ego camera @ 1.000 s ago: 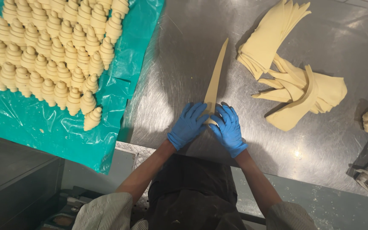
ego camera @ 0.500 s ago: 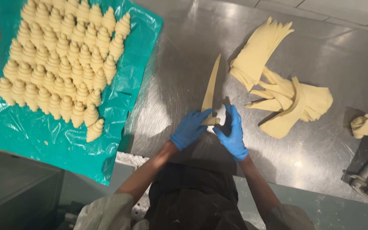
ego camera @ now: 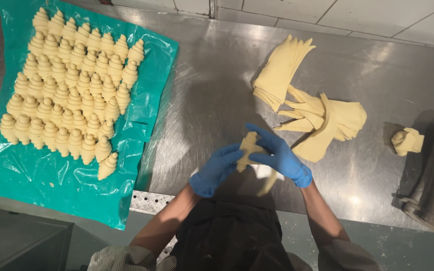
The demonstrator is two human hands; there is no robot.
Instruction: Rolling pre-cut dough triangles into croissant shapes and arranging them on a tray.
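1. Rolled croissants [ego camera: 69, 88] are laid in rows on a teal sheet [ego camera: 36, 175], far left.
2. A dough roll [ego camera: 247, 149] is gripped at near centre by the left hand [ego camera: 217, 169] and right hand [ego camera: 279, 154]; its underside is hidden.
3. Cut triangles [ego camera: 307, 100] are heaped far right; a scrap [ego camera: 407, 141] lies beyond.

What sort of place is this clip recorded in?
Likely a commercial bakery: a steel worktable, rows of shaped croissants on a teal plastic sheet, and a pile of cut dough triangles.

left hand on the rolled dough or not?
Touching. The head view shows the left hand with its fingertips against the side of the rolled dough, while the right hand wraps it from the other side.
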